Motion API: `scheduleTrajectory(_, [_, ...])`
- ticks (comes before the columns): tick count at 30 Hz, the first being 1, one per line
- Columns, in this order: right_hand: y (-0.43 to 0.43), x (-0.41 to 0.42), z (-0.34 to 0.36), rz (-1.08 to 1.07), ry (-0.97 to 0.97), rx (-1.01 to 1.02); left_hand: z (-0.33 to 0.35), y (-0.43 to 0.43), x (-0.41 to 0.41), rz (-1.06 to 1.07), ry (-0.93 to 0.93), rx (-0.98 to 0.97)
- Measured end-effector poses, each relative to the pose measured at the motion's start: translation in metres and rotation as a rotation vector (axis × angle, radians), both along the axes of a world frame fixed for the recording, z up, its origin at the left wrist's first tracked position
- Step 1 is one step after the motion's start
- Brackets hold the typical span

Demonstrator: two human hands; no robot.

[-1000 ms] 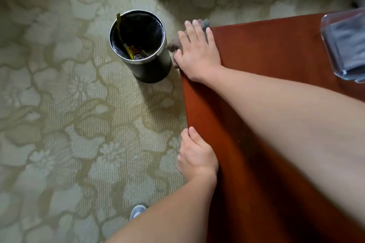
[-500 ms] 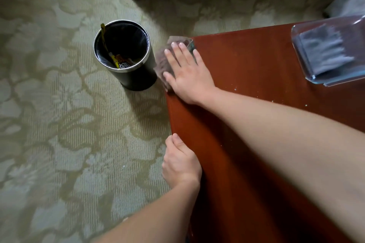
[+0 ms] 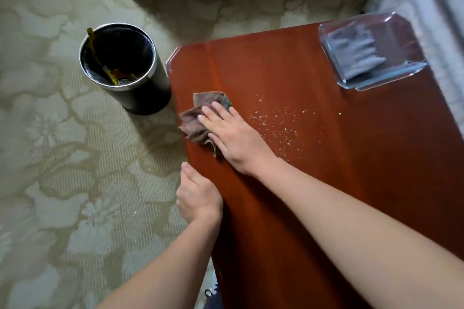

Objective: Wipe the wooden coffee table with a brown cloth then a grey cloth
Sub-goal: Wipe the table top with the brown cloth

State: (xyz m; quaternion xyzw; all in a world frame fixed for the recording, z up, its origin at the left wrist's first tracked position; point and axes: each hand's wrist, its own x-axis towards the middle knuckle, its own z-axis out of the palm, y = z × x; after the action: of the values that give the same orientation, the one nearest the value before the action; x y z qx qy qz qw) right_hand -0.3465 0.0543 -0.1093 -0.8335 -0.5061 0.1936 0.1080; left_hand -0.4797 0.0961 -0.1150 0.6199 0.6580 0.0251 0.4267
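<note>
Left hand [image 3: 199, 198] curled loosely at the near-left edge of the wooden coffee table [image 3: 351, 183], fingers folded in, gripping nothing visible. Right hand [image 3: 233, 133] pressed flat, fingers spread, on the crumpled brown cloth [image 3: 194, 120] near the table's left edge. Pale crumbs [image 3: 278, 120] scattered just right of that hand. Grey cloth [image 3: 354, 54] folded inside a clear glass dish [image 3: 406, 75] at the far-right corner. Black waste bin [image 3: 125, 68] stood on patterned carpet [image 3: 62, 158] beside the far-left corner.

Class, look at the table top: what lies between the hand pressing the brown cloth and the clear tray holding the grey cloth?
Scattered pale crumbs on bare wooden table, between right hand and clear tray; head view.
</note>
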Motion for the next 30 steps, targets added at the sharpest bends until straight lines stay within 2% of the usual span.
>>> scheduleTrajectory(5, [-0.07,-0.02,0.018,-0.149,0.154,0.028,0.001,0.0,-0.001,-0.008,-0.004,0.009])
scheduleTrajectory(12, [-0.199,-0.143,0.01,0.072,-0.167,-0.115,0.0,0.0,-0.003,-0.044,0.045,0.024])
scheduleTrajectory(16, [-0.229,-0.182,0.008,-0.094,-0.239,-0.271,-0.003,-0.003,-0.001,-0.084,0.074,0.101])
scheduleTrajectory(18, [-0.223,-0.181,0.006,-0.235,-0.217,-0.333,-0.004,-0.005,-0.001,-0.147,0.046,0.168])
scheduleTrajectory(23, [-0.163,-0.129,0.002,-0.607,-0.182,-0.349,0.001,-0.014,0.011,-0.47,0.006,0.369])
scheduleTrajectory(25, [-0.131,-0.096,-0.001,-0.673,-0.172,-0.318,0.003,-0.006,0.033,-0.446,0.001,0.366])
scheduleTrajectory(30, [-0.048,-0.019,-0.012,-0.661,-0.148,-0.22,-0.002,0.043,0.111,-0.269,0.05,0.385])
